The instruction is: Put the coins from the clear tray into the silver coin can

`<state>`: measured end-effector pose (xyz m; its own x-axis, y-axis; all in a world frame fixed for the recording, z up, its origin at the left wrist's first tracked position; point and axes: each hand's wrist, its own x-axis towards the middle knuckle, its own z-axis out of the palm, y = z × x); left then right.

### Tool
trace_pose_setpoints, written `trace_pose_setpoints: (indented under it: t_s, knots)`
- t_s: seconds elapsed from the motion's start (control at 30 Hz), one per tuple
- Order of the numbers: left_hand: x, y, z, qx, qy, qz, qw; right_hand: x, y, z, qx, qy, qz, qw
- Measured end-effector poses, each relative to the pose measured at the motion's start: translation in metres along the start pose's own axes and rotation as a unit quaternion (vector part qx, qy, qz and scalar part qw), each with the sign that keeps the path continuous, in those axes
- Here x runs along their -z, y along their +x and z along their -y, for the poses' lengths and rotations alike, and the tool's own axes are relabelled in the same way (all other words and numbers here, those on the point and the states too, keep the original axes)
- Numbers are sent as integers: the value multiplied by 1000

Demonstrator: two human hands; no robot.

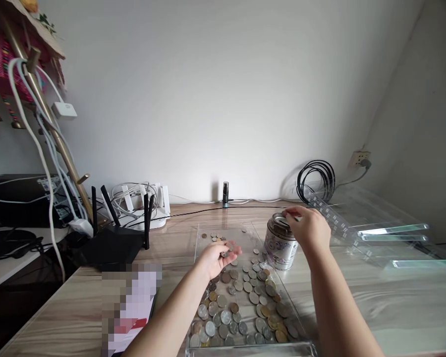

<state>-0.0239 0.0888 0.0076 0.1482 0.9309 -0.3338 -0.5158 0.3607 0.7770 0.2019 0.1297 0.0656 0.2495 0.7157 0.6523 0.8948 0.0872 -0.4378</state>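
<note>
My left hand (221, 257) is turned palm up over a clear acrylic tray (250, 349), with a few coins (226, 252) resting in its half-curled fingers. Many loose silver, brown and gold coins (253, 297) lie spread in the tray below. Just right of the tray stands a round, patterned metal coin tin (281, 250), upright, with a slot in its lid. At that lid is my right hand (309, 227), thumb and fingertips pinched together close by the slot. Whatever the pinch holds is too small or too hidden to make out.
More clear acrylic trays (379, 233) lie at the right, near a coiled black cable (315, 181). A black router (115, 243) and a white router (152, 215) stand left. A small dark upright device (225, 194) is by the wall. White cables (40, 129) hang from a wooden stand.
</note>
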Motion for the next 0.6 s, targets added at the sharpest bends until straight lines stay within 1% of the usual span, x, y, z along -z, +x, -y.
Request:
trace_pose_setpoints:
  t_s: [0.1, 0.17, 0.2, 0.23, 0.27, 0.33, 0.37, 0.4, 0.43, 0.47, 0.53, 0.57, 0.6]
  knots:
    - [0, 0, 0, -11, 5, 1, 1000, -7, 5, -13, -35, -30, 77, 996]
    - [-1, 0, 0, -14, 6, -5, 1000, -8, 6, -16, -45, -30, 101, 993]
    - [-1, 0, 0, -15, 7, -6, 1000, -8, 6, -16, -39, -28, 101, 994]
    - [-1, 0, 0, -17, 10, -7, 1000, -7, 6, -14, -22, -23, 89, 995]
    - [-1, 0, 0, -19, 15, -7, 1000, -5, 4, -10, 4, -12, 63, 998]
    - [-2, 0, 0, -25, 33, -3, 999, -4, -3, 2, 67, 34, -8, 997]
    - [-2, -1, 1, -29, 43, -2, 999, -5, -8, 11, 97, 66, -19, 993]
    - [-3, -1, 1, -34, 52, -1, 998, -6, -15, 21, 124, 97, 3, 988]
    - [-3, -1, 1, -39, 60, 1, 997, -9, -23, 32, 144, 122, 52, 981]
    - [-3, -1, 2, -45, 65, 2, 997, -14, -31, 42, 163, 136, 126, 969]
    - [-5, -1, 2, -58, 74, 9, 996, -23, -47, 60, 188, 135, 242, 943]
    - [-5, -1, 2, -62, 78, 12, 995, -28, -53, 66, 192, 129, 275, 933]
    - [-5, -2, 2, -62, 80, 15, 995, -31, -57, 70, 190, 124, 293, 929]
